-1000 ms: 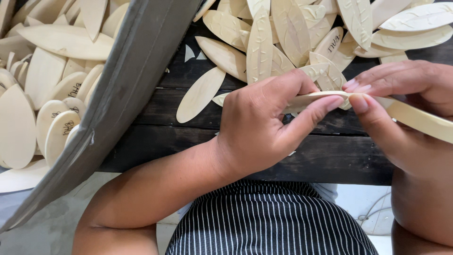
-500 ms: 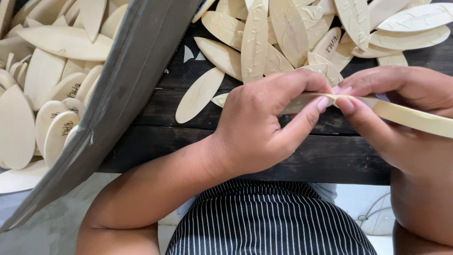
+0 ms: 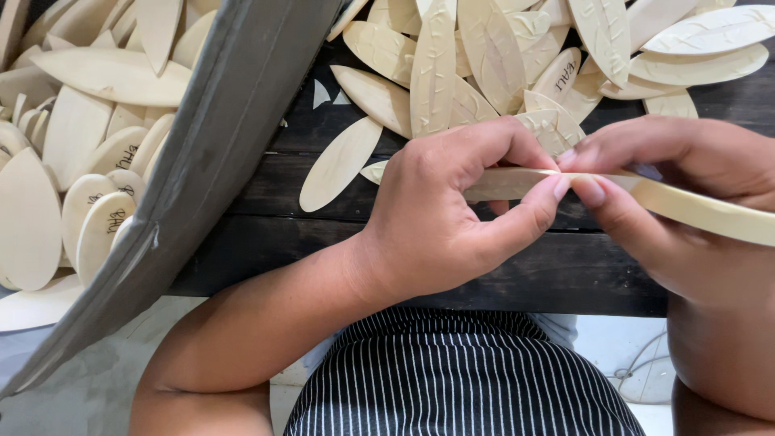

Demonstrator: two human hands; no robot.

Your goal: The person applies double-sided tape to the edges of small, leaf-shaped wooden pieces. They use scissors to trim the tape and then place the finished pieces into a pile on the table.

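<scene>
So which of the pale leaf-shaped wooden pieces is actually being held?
The pale leaf-shaped wooden piece held edge-on between the left hand and right hand; the others lie flat on the dark table.

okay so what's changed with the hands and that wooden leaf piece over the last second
Little. The right hand has slid slightly left along the held wooden leaf piece, so its fingertips now meet the left hand thumb and forefinger. Both hands keep pinching it edge-on. The pile of carved leaves and the dark table are unchanged.

Leaf-shaped wooden pieces (image 3: 500,64) on table (image 3: 420,266); bin (image 3: 202,186) at left.
</scene>
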